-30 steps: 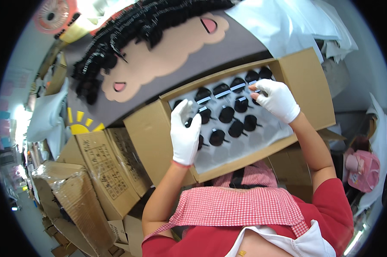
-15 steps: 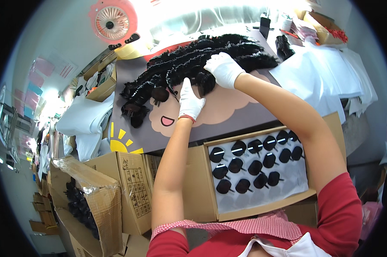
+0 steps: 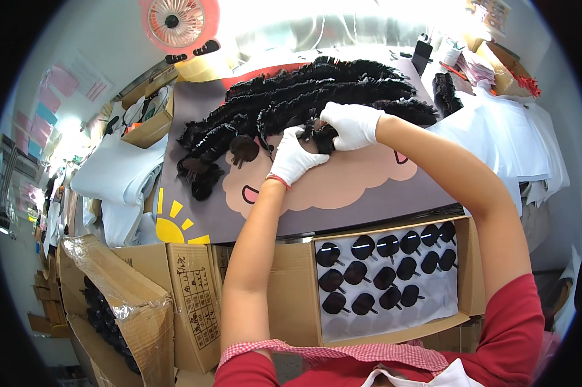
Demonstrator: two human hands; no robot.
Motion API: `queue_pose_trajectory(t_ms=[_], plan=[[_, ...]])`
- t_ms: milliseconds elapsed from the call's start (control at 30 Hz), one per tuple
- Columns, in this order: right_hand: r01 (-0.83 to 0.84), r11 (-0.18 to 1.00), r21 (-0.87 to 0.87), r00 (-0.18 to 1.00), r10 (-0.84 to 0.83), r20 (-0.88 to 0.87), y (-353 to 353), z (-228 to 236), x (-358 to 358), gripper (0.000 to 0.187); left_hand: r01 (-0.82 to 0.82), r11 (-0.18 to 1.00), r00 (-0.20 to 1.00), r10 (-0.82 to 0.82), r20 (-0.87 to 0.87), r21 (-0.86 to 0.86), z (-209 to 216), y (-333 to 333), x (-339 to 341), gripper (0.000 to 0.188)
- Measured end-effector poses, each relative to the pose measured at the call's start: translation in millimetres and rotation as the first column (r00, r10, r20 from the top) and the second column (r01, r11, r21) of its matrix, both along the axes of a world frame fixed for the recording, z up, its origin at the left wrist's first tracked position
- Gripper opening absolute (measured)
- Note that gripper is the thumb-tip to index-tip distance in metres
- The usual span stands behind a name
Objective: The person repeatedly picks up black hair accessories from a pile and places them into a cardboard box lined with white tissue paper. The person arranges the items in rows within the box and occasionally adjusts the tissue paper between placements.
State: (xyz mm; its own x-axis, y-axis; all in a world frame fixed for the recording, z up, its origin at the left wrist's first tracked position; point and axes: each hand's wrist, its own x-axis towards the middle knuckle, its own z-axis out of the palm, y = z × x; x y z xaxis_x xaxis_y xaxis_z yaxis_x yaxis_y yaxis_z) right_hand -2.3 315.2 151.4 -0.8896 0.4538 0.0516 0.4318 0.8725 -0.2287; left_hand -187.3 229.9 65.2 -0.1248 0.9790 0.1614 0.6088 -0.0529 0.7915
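Observation:
Both my hands wear white gloves and meet over a printed mat point(image 3: 355, 173) showing a pale pink cloud. My left hand point(image 3: 296, 157) is closed at the left side of a small clump of glossy dark pieces point(image 3: 324, 138). My right hand point(image 3: 350, 126) grips the clump from the upper right; its fingertips are partly hidden. Just beyond the hands, long rows of tightly packed black pieces point(image 3: 316, 90) lie across the mat. At the rows' left end are a loose dark rounded lens-like piece point(image 3: 243, 149) and a small dark pile point(image 3: 204, 184).
An open carton point(image 3: 468, 309) close to my body holds dark lens-like pieces point(image 3: 357, 272) with short stems, set in rows on a white sheet. Left of it, another carton point(image 3: 152, 322) holds black pieces. A pink fan point(image 3: 175, 22) stands far left; white sheets point(image 3: 497, 138) lie at right.
My right hand has come down from the black rows toward my left hand. My left hand has turned inward, and the two now meet at the dark clump. The view has shifted slightly.

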Motion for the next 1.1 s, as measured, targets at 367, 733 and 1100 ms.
queue_pose_trajectory(t_ms=[367, 733, 1100], plan=[[-0.069, 0.959, 0.274, 0.976, 0.122, -0.181, -39, -33, 35, 0.029, 0.205, 0.979, 0.978, -0.205, 0.032, 0.005, 10, -47, 36, 0.073], [-0.035, 0.975, 0.219, 0.985, 0.071, -0.16, -58, -4, 111, 0.027, 0.247, 0.967, 0.949, -0.256, 0.183, 0.069, 5, -57, 77, 0.12], [0.076, 0.993, -0.086, 0.997, -0.074, 0.018, -89, 0, 65, 0.038, 0.277, 0.959, 0.961, -0.277, -0.008, 0.065, 4, -67, 69, 0.14]])
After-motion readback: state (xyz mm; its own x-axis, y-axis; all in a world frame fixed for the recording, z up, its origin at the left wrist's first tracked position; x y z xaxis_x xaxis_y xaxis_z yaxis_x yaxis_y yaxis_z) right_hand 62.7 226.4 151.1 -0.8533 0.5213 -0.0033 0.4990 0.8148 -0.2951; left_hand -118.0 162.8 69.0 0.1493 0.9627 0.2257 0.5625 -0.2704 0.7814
